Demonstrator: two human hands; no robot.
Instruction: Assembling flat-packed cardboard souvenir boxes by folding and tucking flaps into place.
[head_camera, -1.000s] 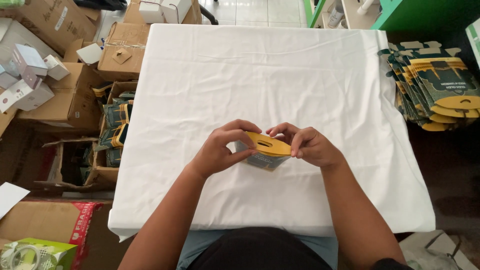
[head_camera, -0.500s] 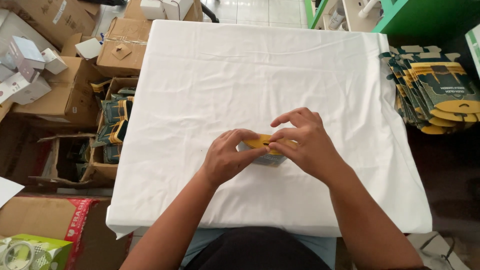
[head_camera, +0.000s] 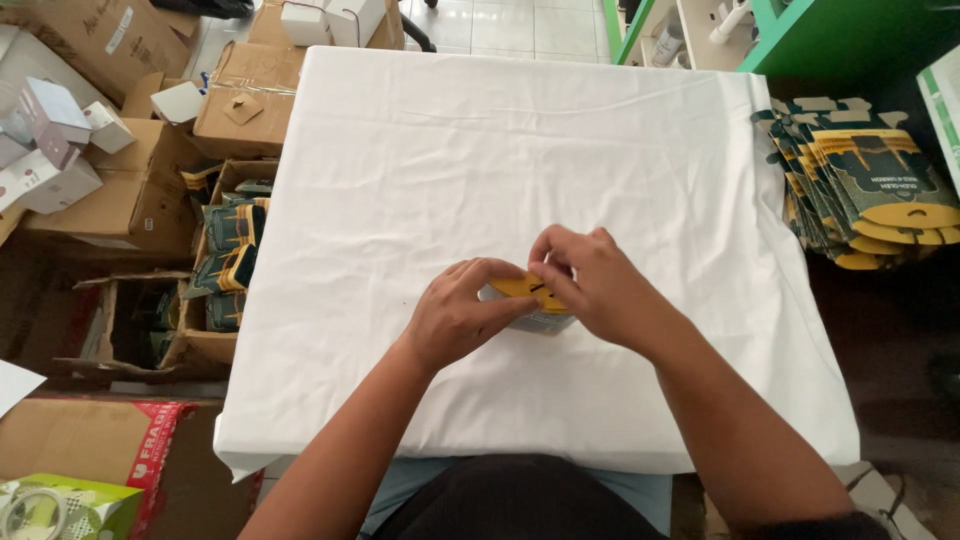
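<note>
A small dark green and yellow carton (head_camera: 527, 302) rests on the white cloth of the table (head_camera: 480, 150) near its front edge. My left hand (head_camera: 455, 315) grips the carton's left side. My right hand (head_camera: 590, 285) lies over its right side, fingers pressing on the yellow top flap. Most of the carton is hidden under my hands.
A fanned stack of flat green and yellow cartons (head_camera: 865, 185) lies at the table's right edge. On the floor to the left, an open cardboard box (head_camera: 225, 270) holds folded cartons. More cardboard boxes (head_camera: 245, 95) and small white boxes (head_camera: 50, 140) stand around it.
My right hand has moved further over the carton's top. The carton sits lower on the cloth than one second ago, and both hands have closed in on it.
</note>
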